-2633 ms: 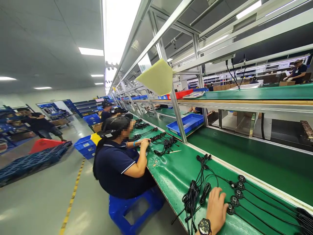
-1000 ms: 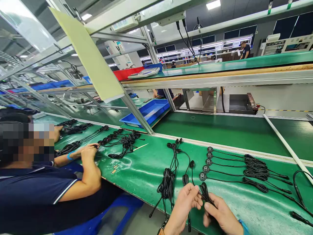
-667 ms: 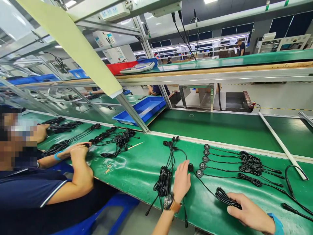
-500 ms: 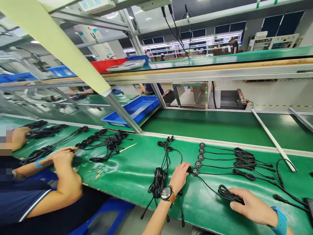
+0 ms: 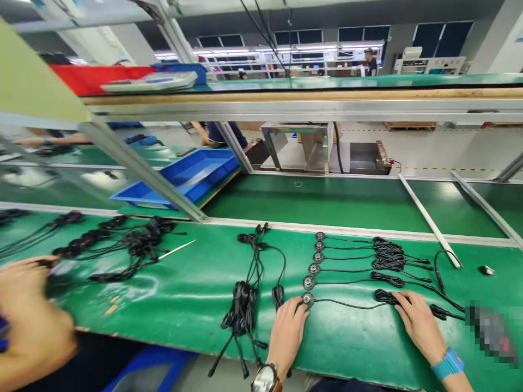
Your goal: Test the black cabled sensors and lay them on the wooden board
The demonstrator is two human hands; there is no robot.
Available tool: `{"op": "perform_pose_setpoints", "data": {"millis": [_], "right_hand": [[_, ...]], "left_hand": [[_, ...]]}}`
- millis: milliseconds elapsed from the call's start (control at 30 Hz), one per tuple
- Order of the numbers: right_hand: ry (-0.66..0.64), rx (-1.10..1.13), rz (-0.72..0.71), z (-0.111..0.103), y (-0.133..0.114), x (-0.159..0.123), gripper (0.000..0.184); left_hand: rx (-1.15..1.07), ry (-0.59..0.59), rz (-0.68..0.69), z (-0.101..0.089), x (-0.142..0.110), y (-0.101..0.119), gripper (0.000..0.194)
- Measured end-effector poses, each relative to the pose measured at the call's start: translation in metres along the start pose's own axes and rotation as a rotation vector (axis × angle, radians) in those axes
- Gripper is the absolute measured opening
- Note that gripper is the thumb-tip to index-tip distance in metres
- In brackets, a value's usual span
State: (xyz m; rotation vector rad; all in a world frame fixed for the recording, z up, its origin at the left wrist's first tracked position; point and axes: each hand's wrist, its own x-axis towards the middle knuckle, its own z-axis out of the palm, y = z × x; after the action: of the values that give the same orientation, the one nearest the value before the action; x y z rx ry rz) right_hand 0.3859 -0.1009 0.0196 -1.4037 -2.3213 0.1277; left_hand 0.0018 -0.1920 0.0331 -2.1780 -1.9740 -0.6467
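Note:
My left hand, wearing a watch, grips the small round black disc with a metal centre on a cable's end. This disc lies nearest me in a row with several matching discs. My right hand, with a blue wristband, has its fingers closed on the coiled part of the same black cable, resting on the green work surface. The cable runs nearly straight between my hands. Beyond it, the other cables' coils are lined up. Left of my left hand lies a bundle of black cables.
At the left, a co-worker's hand and arm are beside more black cables. A blue tray sits behind a slanting metal post. A white tube leans at the right; a blurred-out object lies near my right hand.
I picked up a coiled cable, stretched it out to the right and laid it down as the nearest in the row. My view has swung right.

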Motion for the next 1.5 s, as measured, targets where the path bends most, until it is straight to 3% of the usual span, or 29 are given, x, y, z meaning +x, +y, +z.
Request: {"op": "perform_pose_setpoints", "data": {"millis": [133,233,300,367,433,533,633,700,800,900,1000,1100,1167,1267,1367,1500], "right_hand": [[0.175,0.004,-0.012,0.005,-0.004,0.011,0.038],[0.248,0.119,0.021,0.003,-0.028,0.018,0.038],[0.221,0.285,0.046,0.005,-0.059,0.02,0.032],[0.091,0.51,0.085,0.012,-0.098,0.022,0.028],[-0.117,0.732,0.161,0.023,-0.141,0.022,0.034],[-0.43,1.029,0.287,0.044,-0.199,0.022,0.055],[-0.589,1.282,0.278,0.06,-0.238,0.02,0.083],[-0.66,1.41,0.237,0.064,-0.249,0.019,0.089],[-0.83,1.473,0.297,0.056,-0.243,0.018,0.083],[-0.921,1.373,0.382,0.034,-0.216,0.016,0.068],[-0.928,1.242,0.407,0.007,-0.184,0.015,0.059],[-0.902,1.147,0.407,-0.018,-0.158,0.016,0.055],[-0.883,1.114,0.383,-0.032,-0.147,0.015,0.05],[-0.844,1.098,0.324,-0.051,-0.133,0.011,0.043],[-0.77,1.06,0.365,-0.072,-0.113,0.005,0.036],[-0.607,0.889,0.408,-0.096,-0.07,0.004,0.017]], "left_hand": [[0.018,0.015,-0.123,-0.013,0.014,-0.009,0.017],[0.095,0.008,-0.43,-0.02,0.018,-0.023,0.029],[0.069,-0.074,-0.623,-0.022,0.019,-0.03,0.042],[-0.066,-0.184,-0.749,-0.023,0.021,-0.034,0.044],[-0.252,-0.25,-0.845,-0.024,0.02,-0.032,0.043],[-0.494,-0.197,-0.929,-0.028,0.009,-0.017,0.051],[-0.727,-0.135,-0.969,-0.037,-0.009,0.006,0.065],[-0.887,-0.215,-0.974,-0.046,-0.019,0.017,0.065],[-0.84,-0.327,-0.902,-0.061,-0.022,0.012,0.054],[-0.451,-0.125,-0.768,-0.064,-0.013,-0.016,0.043],[-0.162,0.034,-0.572,-0.047,0.0,-0.05,0.046],[-0.073,-0.042,-0.359,-0.024,0.011,-0.072,0.051],[-0.079,-0.106,-0.264,-0.013,0.013,-0.078,0.048],[-0.155,-0.135,-0.231,-0.011,0.009,-0.077,0.037],[-0.36,-0.17,-0.303,-0.019,0.0,-0.065,0.03],[-0.643,-0.362,-0.461,-0.029,-0.005,-0.04,0.036]]}}
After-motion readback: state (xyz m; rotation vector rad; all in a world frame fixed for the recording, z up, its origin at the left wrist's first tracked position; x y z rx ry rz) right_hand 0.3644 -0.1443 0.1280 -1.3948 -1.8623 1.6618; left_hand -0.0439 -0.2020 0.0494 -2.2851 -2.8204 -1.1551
